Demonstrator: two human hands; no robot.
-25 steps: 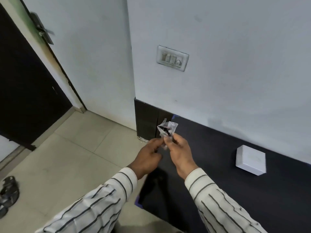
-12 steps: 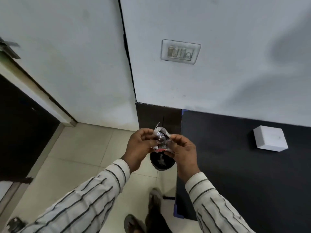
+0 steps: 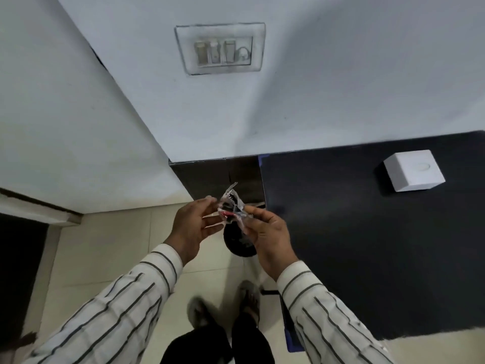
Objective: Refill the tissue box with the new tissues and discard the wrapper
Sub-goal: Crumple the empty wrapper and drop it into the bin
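A crumpled clear plastic wrapper [image 3: 232,206] with black and red print is held in front of me at mid-frame. My right hand [image 3: 266,232] pinches its right side between thumb and fingers. My left hand [image 3: 195,224] touches its left side with fingers loosely curled around it. Directly below the wrapper, on the floor, a small round black bin [image 3: 237,241] shows, partly hidden by my right hand. A white square tissue box [image 3: 413,170] stands on the black table [image 3: 367,245] at the right, near the wall.
A switch panel [image 3: 221,48] is on the white wall ahead. The table's left edge runs just right of my hands. My feet [image 3: 223,306] stand on beige floor tiles. A dark doorway [image 3: 18,271] lies at the left.
My view has tilted down toward the floor, bringing the black bin and my feet into sight. Both hands have kept the wrapper and now hold it over the bin.
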